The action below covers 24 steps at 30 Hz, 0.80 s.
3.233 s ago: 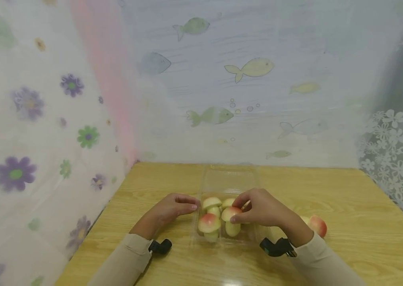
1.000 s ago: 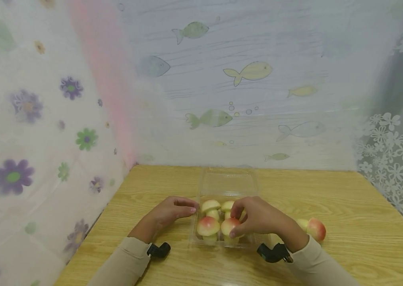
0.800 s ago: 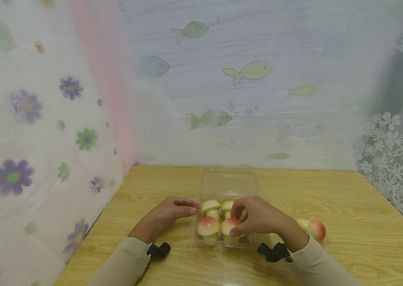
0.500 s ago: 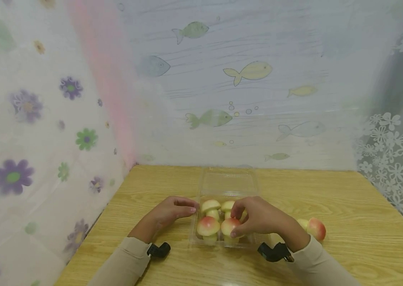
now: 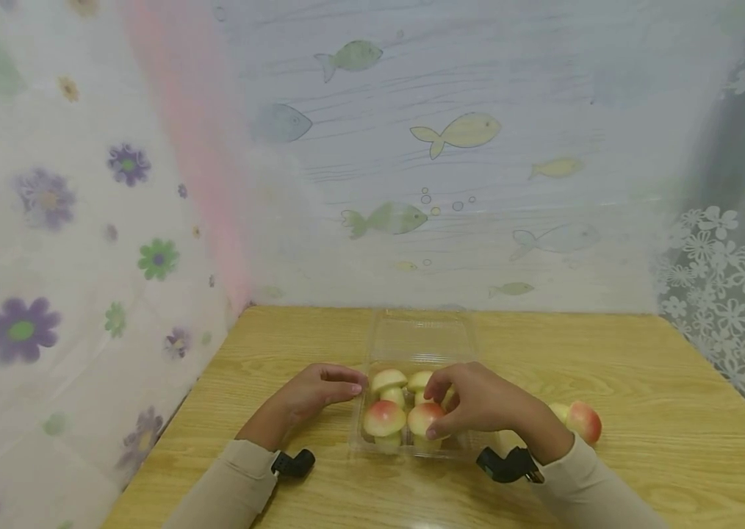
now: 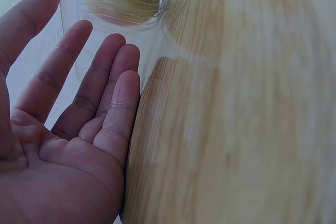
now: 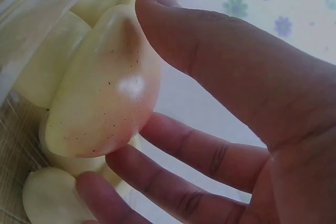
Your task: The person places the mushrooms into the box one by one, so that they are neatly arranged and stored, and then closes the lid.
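A clear plastic clamshell box stands on the table with its lid raised at the back. Several toy mushrooms with pale stems sit inside it. My right hand pinches the reddish cap of the front right mushroom between thumb and fingers; the right wrist view shows this cap close up. Left of it is another red-capped mushroom, with a paler one behind. At the box's left side, my left hand holds its fingers fairly straight, fingertips against or very near the wall.
One more mushroom lies on its side on the wood-grain table, right of the box and partly behind my right wrist. The open lid leans toward the fish-patterned backdrop. A flowered sheet hangs on the left.
Since the oldest frame, the front right mushroom has come down and toward me, level with its left neighbour, my right hand still around its cap. Over the last second nothing has visibly moved.
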Motion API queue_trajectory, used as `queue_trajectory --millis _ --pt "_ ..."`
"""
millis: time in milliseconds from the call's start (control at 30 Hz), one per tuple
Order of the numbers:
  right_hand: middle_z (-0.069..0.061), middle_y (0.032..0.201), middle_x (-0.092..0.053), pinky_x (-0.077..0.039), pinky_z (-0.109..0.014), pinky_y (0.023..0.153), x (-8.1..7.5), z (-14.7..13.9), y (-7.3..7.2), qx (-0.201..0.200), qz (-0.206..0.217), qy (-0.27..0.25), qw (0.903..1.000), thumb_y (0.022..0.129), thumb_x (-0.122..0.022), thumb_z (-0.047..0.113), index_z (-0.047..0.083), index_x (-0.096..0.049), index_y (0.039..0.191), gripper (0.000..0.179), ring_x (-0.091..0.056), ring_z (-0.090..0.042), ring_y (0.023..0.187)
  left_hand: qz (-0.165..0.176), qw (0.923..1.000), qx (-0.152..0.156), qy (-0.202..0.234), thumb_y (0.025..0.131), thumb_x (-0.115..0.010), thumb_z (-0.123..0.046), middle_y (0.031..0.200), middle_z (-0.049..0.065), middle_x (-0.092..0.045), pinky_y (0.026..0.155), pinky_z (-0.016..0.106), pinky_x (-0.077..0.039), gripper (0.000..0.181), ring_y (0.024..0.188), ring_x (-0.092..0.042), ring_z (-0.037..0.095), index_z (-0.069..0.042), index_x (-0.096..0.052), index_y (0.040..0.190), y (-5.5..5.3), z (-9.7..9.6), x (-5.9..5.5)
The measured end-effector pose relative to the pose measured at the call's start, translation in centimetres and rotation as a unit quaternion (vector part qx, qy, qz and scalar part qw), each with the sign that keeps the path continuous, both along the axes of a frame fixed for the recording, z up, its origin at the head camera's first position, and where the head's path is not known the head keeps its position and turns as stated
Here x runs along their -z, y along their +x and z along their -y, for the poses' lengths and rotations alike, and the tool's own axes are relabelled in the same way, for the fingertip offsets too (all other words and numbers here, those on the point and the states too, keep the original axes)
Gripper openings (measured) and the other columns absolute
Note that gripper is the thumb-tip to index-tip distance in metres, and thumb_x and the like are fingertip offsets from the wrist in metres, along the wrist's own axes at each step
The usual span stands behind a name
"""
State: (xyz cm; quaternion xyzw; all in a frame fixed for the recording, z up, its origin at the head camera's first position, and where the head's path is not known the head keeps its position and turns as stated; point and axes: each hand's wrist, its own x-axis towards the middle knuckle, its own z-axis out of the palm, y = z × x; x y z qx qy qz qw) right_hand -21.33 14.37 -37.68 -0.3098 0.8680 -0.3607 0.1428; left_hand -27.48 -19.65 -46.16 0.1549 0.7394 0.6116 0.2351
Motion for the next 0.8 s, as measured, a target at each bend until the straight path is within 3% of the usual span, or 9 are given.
queue_trajectory --millis 333,467,600,800 --pt "-0.002 0.11 -0.072 -0.059 -0.036 0.079 -0.2 -0.5 -0.2 0.036 -0.04 0.017 0.9984 0.078 -0.092 0.042 0.015 -0.073 0.113 0.048 -0.067 -0.029 0.104 -0.016 0.9998 0.014 -0.007 0.098 -0.075 -0.029 0.141 0.011 -0.064 0.113 0.042 -0.05 0.045 0.133 -0.058 0.027 -0.007 -0.068 0.136 -0.1 0.2 0.1" --pt "-0.002 0.115 -0.072 -0.06 -0.037 0.079 -0.3 -1.1 -0.3 0.042 -0.074 0.009 0.9963 0.079 -0.09 0.043 0.015 -0.073 0.115 0.049 -0.069 -0.029 0.105 -0.021 0.9996 0.008 -0.016 0.098 -0.075 -0.03 0.14 0.009 -0.065 0.112 0.041 -0.051 0.044 0.132 -0.059 0.026 -0.008 -0.068 0.136 0.0 0.2 0.1" --pt "-0.003 0.118 -0.072 -0.061 -0.046 0.083 -0.3 -1.7 -0.2 0.05 -0.103 -0.002 0.9934 0.08 -0.09 0.044 0.014 -0.073 0.117 0.051 -0.07 -0.029 0.105 -0.016 0.9998 0.002 -0.01 0.098 -0.075 -0.028 0.139 0.009 -0.065 0.112 0.041 -0.051 0.043 0.132 -0.059 0.026 -0.007 -0.069 0.135 0.0 0.2 0.2" --pt "-0.002 0.121 -0.072 -0.06 -0.05 0.088 -0.3 -2.9 0.2 0.078 -0.114 -0.017 0.9903 0.08 -0.088 0.049 0.02 -0.072 0.12 0.052 -0.069 -0.027 0.107 -0.013 0.9999 0.005 -0.004 0.098 -0.075 -0.028 0.139 0.009 -0.066 0.112 0.041 -0.051 0.044 0.132 -0.059 0.027 -0.007 -0.068 0.135 -0.1 0.1 0.2"
